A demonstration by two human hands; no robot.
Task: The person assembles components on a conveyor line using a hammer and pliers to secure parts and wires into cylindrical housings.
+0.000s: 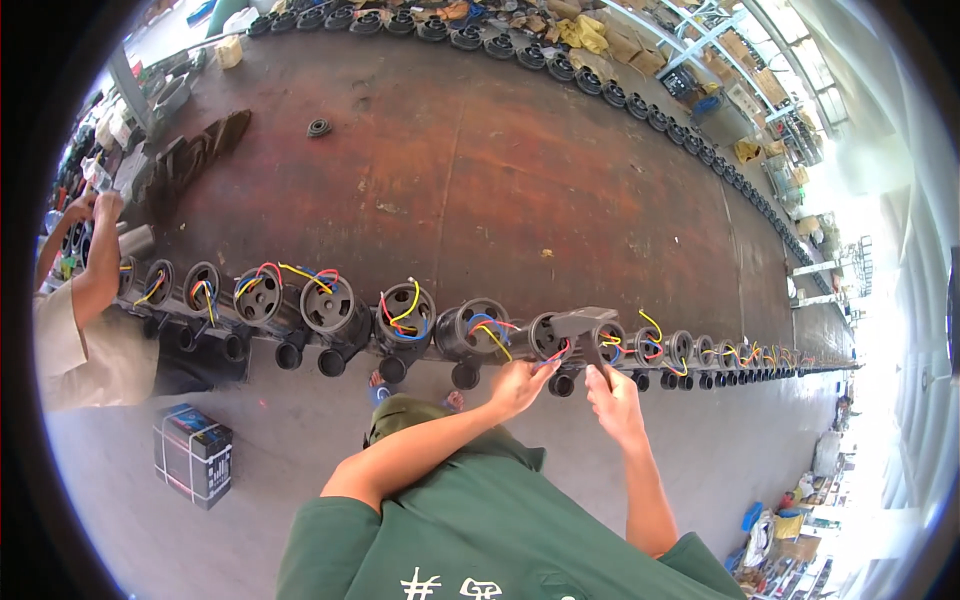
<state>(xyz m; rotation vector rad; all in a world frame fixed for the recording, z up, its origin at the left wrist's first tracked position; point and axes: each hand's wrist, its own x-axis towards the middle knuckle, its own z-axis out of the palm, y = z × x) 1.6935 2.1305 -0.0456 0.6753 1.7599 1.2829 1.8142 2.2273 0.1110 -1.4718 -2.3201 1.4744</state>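
A red wire (558, 354) seems pinched by the left hand (520, 388), fingers nearly closed, and a dark tool (585, 321) is gripped by the curled right hand (617, 405), perhaps for steadiness.

Wearer's own clothing, lower centre of the frame. The shirt (490, 525) is dark green and plain-surfaced, with short, loose sleeves (325, 540) ending above the elbows. White markings (480, 588) of angular strokes lie on the cloth at the lower edge. Beyond the shirt shows an olive garment (400, 416), partly hidden. Blue open-toed footwear (380, 394) appears above it, small and indistinct. The left hand (520, 388) and right hand (615, 403) are bare.
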